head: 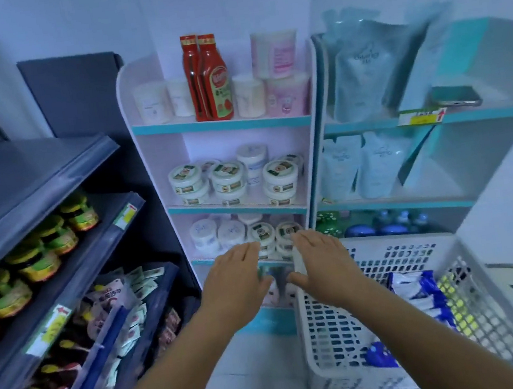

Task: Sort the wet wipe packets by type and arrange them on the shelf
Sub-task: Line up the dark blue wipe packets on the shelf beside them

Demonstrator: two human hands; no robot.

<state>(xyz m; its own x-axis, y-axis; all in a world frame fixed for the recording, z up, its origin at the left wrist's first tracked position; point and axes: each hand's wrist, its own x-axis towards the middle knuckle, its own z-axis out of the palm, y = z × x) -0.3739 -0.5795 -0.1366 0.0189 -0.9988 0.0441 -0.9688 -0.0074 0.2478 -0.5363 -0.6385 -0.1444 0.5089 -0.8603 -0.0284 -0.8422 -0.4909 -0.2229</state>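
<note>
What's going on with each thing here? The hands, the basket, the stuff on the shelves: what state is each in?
left hand: fingers straight, reaching to the bottom shelf, open.
right hand: fingers straight, beside the left, open.
packets on the bottom shelf: between the hands, blurred, standing.
white basket: part filled.
blue and white packets: lying piled in the basket.
ketchup bottles: upright, capped, top shelf.
round tubs: lidded, stacked.

Basket (327,331) white lattice; wipe packets (417,292) blue and white; sauce bottles (208,77) red; shelf edges (220,124) teal.
</note>
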